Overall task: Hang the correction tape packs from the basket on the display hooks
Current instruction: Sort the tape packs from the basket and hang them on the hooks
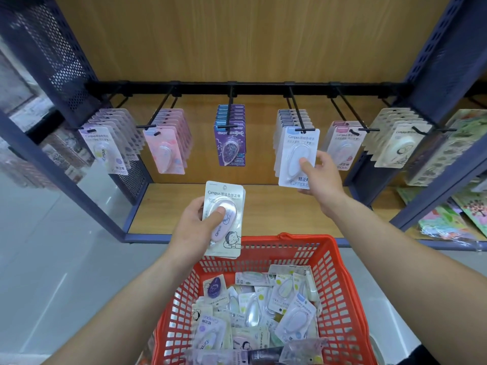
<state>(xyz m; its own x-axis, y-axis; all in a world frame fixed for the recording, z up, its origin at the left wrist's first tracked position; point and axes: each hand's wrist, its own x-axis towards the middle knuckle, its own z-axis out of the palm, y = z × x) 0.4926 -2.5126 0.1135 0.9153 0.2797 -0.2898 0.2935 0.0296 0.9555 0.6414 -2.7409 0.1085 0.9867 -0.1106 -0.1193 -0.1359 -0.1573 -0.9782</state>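
Observation:
My left hand (pixel 196 227) grips a small stack of correction tape packs (pixel 228 204), the top one white with a pink tape, above the red basket (pixel 340 291). My right hand (pixel 320 175) pinches a pale blue-white pack (pixel 292 159) by its lower right corner; the pack's top hole sits at the tip of the fourth display hook (pixel 299 114). Several more packs lie jumbled in the basket. The black rail (pixel 250 86) carries several hooks, each with a row of packs.
Blue perforated metal uprights (pixel 60 56) frame the wooden-backed bay on both sides. A wooden shelf (pixel 266 206) runs below the hooks. Colourful paper goods (pixel 461 209) fill the neighbouring shelves on the right. Pale floor tiles lie to the left.

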